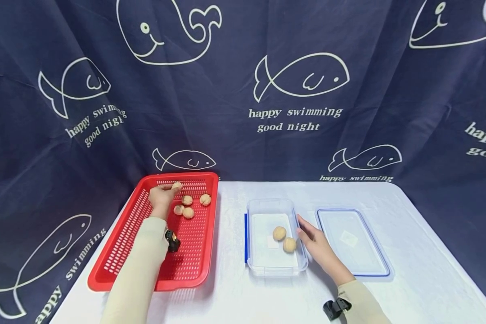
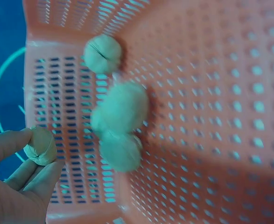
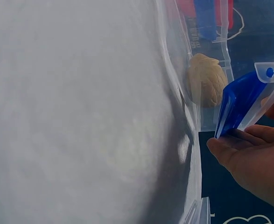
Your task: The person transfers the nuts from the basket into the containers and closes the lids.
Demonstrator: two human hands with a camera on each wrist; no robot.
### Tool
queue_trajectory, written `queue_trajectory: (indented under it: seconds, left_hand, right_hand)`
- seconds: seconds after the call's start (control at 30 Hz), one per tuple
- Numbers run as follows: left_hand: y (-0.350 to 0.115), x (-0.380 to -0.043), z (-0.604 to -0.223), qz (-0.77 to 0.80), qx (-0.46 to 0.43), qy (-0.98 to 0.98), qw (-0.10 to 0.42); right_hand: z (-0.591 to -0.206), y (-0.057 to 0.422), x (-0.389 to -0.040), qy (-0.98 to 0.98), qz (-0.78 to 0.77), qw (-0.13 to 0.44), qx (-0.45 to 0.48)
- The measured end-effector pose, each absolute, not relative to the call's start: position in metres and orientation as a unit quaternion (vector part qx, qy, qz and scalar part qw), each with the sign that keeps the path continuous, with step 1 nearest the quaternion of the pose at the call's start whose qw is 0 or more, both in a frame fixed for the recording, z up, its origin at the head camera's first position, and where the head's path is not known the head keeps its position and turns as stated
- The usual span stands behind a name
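My left hand is over the far end of a red plastic basket. Between thumb and fingertips it pinches a walnut, held close to the basket's perforated wall. Several more walnuts lie in the basket near that end. My right hand holds the right side of a clear plastic box, its fingers at a blue side latch. Inside the box sit two walnuts, one slightly farther from me than the other.
To the right of the box, a clear lid with a blue seal lies flat on the white-covered table. Another blue latch hangs on the box's left side. A dark blue fish-print curtain rises behind the table.
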State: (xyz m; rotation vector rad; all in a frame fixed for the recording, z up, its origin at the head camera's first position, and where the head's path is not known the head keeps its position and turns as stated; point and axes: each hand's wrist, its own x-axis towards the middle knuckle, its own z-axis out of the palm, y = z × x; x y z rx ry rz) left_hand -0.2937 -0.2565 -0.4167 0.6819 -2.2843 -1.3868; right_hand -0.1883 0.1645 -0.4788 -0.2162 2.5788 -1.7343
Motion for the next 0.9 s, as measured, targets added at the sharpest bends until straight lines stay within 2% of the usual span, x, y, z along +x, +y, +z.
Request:
queue_trajectory:
  seconds: [0.17,0.4,0.9]
  left_hand:
    - [-0.245,-0.293,-0.408,-0.526,0.229,-0.795,0.199]
    - [-0.226,-0.288,-0.392,-0.579,0.212,-0.767,0.180]
    - [-0.173,-0.267,-0.363,-0.620,0.131,-0.753,0.177]
  right_hand:
    - [-0.479,0.164,-0.188,0.827,-0.558,0.016,-0.068]
    - [-0.480,0.163,-0.187,0.827,-0.558,0.011,-0.069]
    - [-0.479,0.164,-0.187,0.827,-0.559,0.013,-0.064]
